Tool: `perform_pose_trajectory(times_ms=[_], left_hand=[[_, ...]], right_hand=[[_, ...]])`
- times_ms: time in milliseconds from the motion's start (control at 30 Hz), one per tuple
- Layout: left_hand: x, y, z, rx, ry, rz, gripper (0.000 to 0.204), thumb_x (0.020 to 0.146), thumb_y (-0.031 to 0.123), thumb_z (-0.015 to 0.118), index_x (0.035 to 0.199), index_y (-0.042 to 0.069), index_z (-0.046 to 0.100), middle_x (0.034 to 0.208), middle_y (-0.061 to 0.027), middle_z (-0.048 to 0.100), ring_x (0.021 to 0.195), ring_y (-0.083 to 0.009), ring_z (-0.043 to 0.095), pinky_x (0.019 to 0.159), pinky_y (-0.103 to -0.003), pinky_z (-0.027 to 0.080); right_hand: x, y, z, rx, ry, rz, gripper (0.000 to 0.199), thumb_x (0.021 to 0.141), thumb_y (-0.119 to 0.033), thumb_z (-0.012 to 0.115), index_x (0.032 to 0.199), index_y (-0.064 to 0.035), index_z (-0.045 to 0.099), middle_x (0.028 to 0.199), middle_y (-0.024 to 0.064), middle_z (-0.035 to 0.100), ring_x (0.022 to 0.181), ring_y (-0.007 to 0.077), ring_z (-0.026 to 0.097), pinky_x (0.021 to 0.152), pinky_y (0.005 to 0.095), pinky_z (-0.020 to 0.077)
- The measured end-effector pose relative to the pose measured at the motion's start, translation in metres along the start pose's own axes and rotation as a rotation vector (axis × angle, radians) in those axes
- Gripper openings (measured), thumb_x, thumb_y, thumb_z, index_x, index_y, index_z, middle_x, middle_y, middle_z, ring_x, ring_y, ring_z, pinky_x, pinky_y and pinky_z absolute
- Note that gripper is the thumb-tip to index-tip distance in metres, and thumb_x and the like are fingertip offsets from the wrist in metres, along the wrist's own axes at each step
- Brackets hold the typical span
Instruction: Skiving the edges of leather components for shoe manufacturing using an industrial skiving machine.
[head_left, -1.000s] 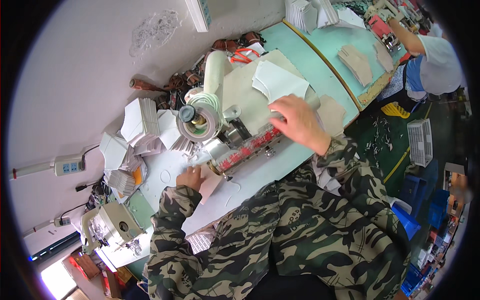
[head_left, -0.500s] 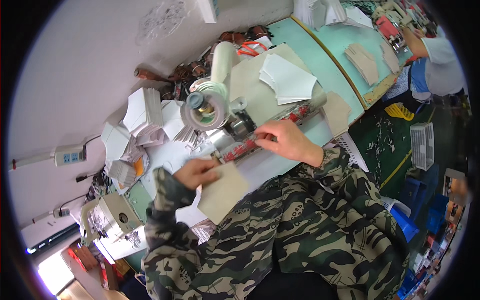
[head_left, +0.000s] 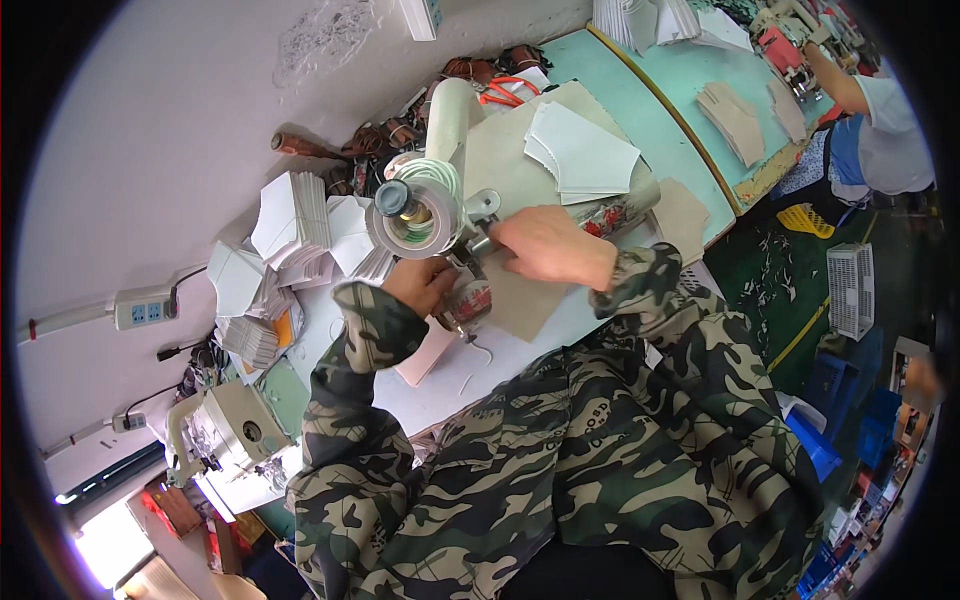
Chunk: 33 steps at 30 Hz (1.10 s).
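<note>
A beige sheet [head_left: 525, 302] lies across the patterned arm [head_left: 472, 298] of a bench machine, which carries a tape-like roll [head_left: 418, 212] on top. My right hand [head_left: 555, 245] is closed at the sheet's upper part, knuckles up, with its fingertips against the machine's metal head [head_left: 482, 208]. On the other side of the head, my left hand [head_left: 422, 284] has its fingers curled in close to the arm's end; what they grip is hidden. Below the left hand, a pale pink flat piece [head_left: 425, 355] rests on the white tabletop [head_left: 470, 378].
White cut pieces [head_left: 590, 152] lie on a beige board behind the machine. Stacks of white pieces [head_left: 292, 220] stand at the left by the wall. Orange-handled scissors [head_left: 508, 92] lie at the back. Another person [head_left: 890, 135] works at the far right. A sewing machine [head_left: 225, 430] stands at the lower left.
The beige sheet has gone from my left hand near the table's front to the machine arm. My left hand has moved up and right to the head; my right hand has shifted slightly up and left.
</note>
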<state>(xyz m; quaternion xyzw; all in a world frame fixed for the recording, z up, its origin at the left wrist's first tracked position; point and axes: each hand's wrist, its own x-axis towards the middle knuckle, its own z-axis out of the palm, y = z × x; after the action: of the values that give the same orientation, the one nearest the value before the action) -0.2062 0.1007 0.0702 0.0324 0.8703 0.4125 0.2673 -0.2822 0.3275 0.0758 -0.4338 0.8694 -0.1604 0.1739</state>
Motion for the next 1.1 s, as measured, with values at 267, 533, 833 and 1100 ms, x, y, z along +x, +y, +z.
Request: perform_pose_trajectory(times_ms=[267, 533, 833, 1100], left_hand=[[-0.029, -0.002, 0.0, -0.516, -0.492, -0.234, 0.027, 0.097, 0.024, 0.049, 0.1, 0.0, 0.061, 0.075, -0.001, 0.061, 0.065, -0.0122, 0.061, 0.056, -0.025, 0.047], [0.007, -0.056, -0.029, -0.276, -0.319, -0.094, 0.02, 0.089, 0.018, 0.058, 0.083, 0.0, 0.065, 0.07, 0.0047, 0.057, 0.068, -0.0046, 0.051, 0.066, -0.024, 0.043], [0.006, 0.004, -0.007, -0.006, 0.041, 0.023, 0.023, 0.088, 0.019, 0.06, 0.095, -0.002, 0.066, 0.076, -0.0089, 0.067, 0.069, -0.0191, 0.064, 0.064, -0.032, 0.05], [-0.024, -0.001, 0.025, -0.131, -0.039, -0.105, 0.029, 0.095, 0.02, 0.052, 0.081, -0.003, 0.062, 0.06, -0.0063, 0.059, 0.051, -0.0135, 0.059, 0.05, -0.028, 0.046]], right_hand=[[-0.035, -0.015, 0.048, 0.998, 0.149, 0.24, 0.018, 0.083, -0.014, 0.069, 0.087, 0.0029, 0.065, 0.071, 0.0071, 0.066, 0.064, 0.0096, 0.061, 0.06, 0.0263, 0.0483], [-0.037, -0.001, 0.011, 0.66, 0.024, 0.11, 0.022, 0.076, -0.025, 0.069, 0.088, -0.0057, 0.068, 0.075, 0.0086, 0.069, 0.07, 0.0276, 0.067, 0.066, 0.0382, 0.051], [-0.015, 0.021, -0.009, 0.388, 0.047, 0.044, 0.03, 0.076, -0.018, 0.067, 0.1, -0.0012, 0.064, 0.086, 0.0092, 0.07, 0.073, 0.0286, 0.065, 0.069, 0.0384, 0.0506], [-0.044, 0.021, 0.0, 0.138, 0.337, 0.223, 0.03, 0.074, -0.02, 0.074, 0.097, -0.0035, 0.063, 0.096, 0.0112, 0.061, 0.089, 0.029, 0.06, 0.076, 0.0401, 0.0487]])
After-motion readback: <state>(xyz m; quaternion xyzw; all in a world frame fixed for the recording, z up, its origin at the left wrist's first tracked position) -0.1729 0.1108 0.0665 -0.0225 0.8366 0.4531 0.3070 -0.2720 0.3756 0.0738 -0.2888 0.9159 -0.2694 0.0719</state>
